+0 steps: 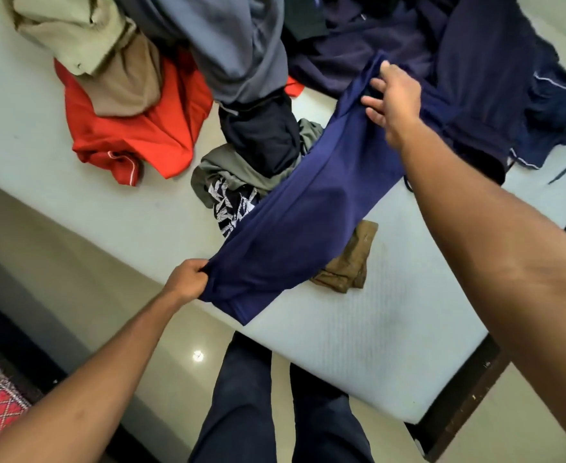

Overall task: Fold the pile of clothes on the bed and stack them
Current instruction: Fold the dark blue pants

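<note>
So the bed (358,345) is taking up most of my view, clothes lying all over the far side of it. I'm stretching a navy garment (295,222) across the bed's near corner, over a rumpled olive piece (221,165) and a brown one (348,262). An orange shirt (134,128) is sitting further up the bed. My left hand (188,279) is gripping the navy garment's near end in a closed fist; my right hand (395,98), fingers spread, is pinching its far end.
</note>
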Demonstrator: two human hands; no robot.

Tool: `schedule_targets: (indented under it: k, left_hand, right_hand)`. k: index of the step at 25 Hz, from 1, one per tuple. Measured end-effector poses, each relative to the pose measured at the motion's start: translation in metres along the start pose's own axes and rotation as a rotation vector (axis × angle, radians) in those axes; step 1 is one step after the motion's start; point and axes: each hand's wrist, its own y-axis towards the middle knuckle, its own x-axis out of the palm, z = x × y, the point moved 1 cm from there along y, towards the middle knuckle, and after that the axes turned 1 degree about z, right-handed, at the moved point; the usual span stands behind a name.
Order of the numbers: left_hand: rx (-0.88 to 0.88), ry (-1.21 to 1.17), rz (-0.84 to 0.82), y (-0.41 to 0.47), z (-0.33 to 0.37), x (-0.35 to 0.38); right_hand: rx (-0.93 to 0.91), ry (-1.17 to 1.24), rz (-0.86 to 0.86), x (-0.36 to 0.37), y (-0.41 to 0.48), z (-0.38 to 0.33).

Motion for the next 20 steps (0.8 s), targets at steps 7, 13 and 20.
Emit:
schedule_targets:
  k: [7, 13, 20]
  left_hand:
    - [0.306, 0.096, 0.213, -0.013, 0.001, 0.003]
    - [0.261, 0.558, 0.098, 0.011, 0.042, 0.016]
    - [0.131, 0.302, -0.197, -0.008, 0.032, -0.001]
  right_hand:
    - [-0.18, 0.176, 0.494, -0.025, -0.128, 0.091]
    - [0.461, 0.202, 0.348, 0.023, -0.284, 0.243]
    - [0.658, 0.203, 0.057, 0.097, -0.325, 0.27]
